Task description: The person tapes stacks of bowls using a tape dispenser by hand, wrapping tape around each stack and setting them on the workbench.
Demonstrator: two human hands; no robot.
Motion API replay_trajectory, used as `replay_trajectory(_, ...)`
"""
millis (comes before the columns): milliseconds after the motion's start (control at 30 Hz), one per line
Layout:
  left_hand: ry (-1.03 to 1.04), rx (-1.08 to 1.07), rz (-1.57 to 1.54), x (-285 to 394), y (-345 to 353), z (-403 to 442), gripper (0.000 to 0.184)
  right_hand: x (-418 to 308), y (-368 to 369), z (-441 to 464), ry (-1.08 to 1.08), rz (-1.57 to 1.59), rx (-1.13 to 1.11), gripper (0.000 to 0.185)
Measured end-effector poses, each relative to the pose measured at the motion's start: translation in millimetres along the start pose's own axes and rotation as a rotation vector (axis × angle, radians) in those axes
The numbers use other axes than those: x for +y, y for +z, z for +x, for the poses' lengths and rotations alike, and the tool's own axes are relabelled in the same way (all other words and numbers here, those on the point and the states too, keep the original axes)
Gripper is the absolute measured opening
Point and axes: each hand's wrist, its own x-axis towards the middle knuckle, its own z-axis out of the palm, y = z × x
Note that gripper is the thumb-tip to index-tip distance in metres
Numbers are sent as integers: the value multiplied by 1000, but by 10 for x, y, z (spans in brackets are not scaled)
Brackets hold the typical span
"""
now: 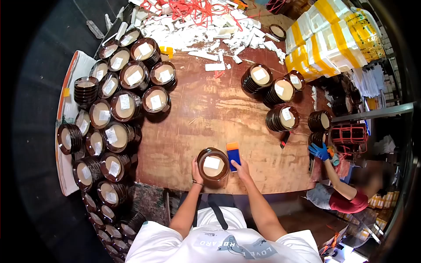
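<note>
In front of me on the wooden table stands a wrapped stack of brown-rimmed round plates (213,164) with a white paper label on top. My left hand (197,172) is curved against the stack's left side, its fingers partly hidden behind the rim. Just right of the stack, my right hand (240,169) grips a flat blue block with an orange end (233,157), thumb across its lower part. What kind of tool the block is cannot be made out.
Labelled plate stacks (124,105) crowd the left side; several more (280,90) stand at the right. White foam scraps (197,33) and red straps lie at the back. Taped foam boxes (329,44) rise back right. A co-worker's blue-gloved hand (320,151) touches a stack at the right edge.
</note>
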Motion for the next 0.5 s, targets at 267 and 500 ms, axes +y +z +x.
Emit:
replay_trajectory(267,57,-502,157,2351,790,-203,30,-1520,-469,-1060,-284,-320,-277,50)
replay_trajectory(500,214,-1112,388,3742,1260,-853,65,-2193,45,-1861,-859,-481,-489,52)
